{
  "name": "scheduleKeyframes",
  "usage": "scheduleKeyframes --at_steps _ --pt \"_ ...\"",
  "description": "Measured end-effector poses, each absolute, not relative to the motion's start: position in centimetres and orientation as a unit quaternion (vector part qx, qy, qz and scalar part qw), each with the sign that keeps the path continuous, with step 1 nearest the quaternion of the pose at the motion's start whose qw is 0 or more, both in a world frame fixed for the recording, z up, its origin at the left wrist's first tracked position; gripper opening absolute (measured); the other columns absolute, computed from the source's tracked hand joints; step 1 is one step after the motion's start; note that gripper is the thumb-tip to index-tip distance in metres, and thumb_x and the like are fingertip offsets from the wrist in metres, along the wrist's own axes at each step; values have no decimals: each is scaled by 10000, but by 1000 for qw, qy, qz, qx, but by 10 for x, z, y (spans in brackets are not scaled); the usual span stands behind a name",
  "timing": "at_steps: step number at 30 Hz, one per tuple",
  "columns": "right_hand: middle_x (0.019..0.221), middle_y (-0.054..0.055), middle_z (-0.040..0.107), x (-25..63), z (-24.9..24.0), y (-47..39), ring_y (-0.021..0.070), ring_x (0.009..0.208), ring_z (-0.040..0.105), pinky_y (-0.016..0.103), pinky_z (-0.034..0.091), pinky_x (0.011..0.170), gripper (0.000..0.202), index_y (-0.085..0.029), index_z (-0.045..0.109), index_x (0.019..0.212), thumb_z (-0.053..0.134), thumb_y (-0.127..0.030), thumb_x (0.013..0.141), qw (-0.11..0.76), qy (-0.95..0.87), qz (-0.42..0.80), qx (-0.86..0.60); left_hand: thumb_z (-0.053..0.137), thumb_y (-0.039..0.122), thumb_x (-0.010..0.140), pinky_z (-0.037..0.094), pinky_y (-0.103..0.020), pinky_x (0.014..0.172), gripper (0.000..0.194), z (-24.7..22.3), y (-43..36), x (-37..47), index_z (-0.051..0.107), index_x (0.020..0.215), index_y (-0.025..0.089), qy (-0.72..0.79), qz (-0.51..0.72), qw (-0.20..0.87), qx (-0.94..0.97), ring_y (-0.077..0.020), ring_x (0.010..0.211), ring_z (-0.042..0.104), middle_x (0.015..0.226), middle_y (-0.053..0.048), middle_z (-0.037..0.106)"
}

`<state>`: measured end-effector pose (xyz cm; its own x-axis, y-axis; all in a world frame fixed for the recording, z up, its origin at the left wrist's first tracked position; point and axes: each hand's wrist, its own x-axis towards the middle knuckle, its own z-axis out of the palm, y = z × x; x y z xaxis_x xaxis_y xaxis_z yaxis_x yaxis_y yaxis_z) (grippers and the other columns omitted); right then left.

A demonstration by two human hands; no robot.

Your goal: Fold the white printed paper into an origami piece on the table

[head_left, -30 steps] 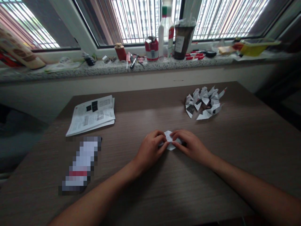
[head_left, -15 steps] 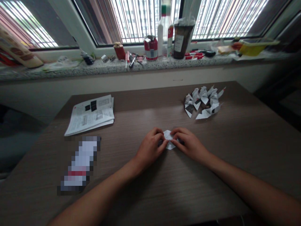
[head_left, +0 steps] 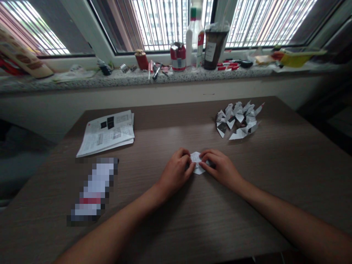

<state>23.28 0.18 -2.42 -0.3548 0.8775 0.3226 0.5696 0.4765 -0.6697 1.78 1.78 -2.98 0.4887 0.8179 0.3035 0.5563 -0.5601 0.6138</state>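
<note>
A small folded piece of printed paper (head_left: 197, 158) lies on the brown table (head_left: 154, 234) between my two hands. My left hand (head_left: 178, 169) grips its left side, the fingers curled and the thumb on the near part. From the other side my right hand (head_left: 216, 164) holds the right part, with thumb and fingers pressed on the paper. Both hands cover the side edges, so only the middle of the paper shows. Beyond my right hand stands a curved cluster of folded paper pieces (head_left: 238, 116), printed in black and white.
A stack of printed sheets (head_left: 110, 132) lies at the back left, with a blurred-out phone-shaped object (head_left: 95, 190) nearer me. On the granite windowsill (head_left: 176, 77) stand a red can (head_left: 178, 57), a clear bottle (head_left: 194, 40), a dark drink cup (head_left: 215, 47) and a yellow container (head_left: 298, 58).
Both thumbs have shifted slightly apart, and a little more of the paper's middle shows between them. The hands stay on the paper in nearly the same place. The view has moved slightly.
</note>
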Motion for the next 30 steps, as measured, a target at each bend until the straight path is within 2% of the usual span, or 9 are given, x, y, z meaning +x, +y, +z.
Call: scheduleKeyframes --at_steps 10,16,25,30 --pt "1024 68 673 233 -29 3 241 1004 624 397 503 904 80 -211 618 908 687 -188 942 328 -795 196 -471 637 190 943 515 -396 935 154 -28 19 20 581 802 162 434 281 220 827 -234 1012 581 1074 -95 565" --pt "1080 77 706 236 -34 3 243 1018 650 406 531 897 9 -221 678 965 673 -229 966 321 -825 148 -441 645 192 943 507 -370 916 152 -29 18 19 579 807 170 429 286 223 827 -219 992 575 1049 -77 555" --pt "1358 136 680 257 -34 -4 292 1255 643 496 558 1037 249 -186 715 1224 612 -191 997 224 -907 45 -354 656 178 936 529 -365 897 126 -27 18 20 581 836 170 422 291 198 835 -209 963 586 1039 -75 560" --pt "1417 134 641 260 -36 -5 305 1328 595 513 530 1096 313 -169 692 1298 620 -196 995 198 -915 35 -349 642 179 963 566 -379 862 61 -29 14 17 631 1022 184 402 270 119 867 -227 1001 617 1141 -91 598"
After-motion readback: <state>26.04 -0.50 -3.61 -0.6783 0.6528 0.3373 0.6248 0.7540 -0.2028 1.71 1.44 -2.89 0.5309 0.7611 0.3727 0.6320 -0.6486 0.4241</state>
